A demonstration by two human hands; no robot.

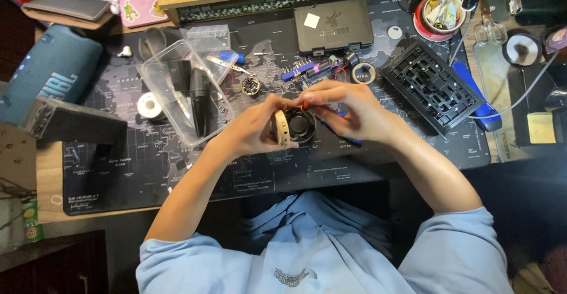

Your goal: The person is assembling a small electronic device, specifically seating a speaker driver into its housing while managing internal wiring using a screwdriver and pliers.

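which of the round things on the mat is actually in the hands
The black round speaker part with the tan ring, held between both hands; the small round board and white solder spool lie untouched.

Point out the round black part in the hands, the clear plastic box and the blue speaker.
Round black part [301, 126], head view, its dark face.
Clear plastic box [171, 72], head view, its lid.
Blue speaker [50, 72], head view, its fabric side.

Both hands, the left hand [257, 130] and right hand [351, 112], are gripping a round black speaker part [299, 127] above the dark desk mat [236, 176].
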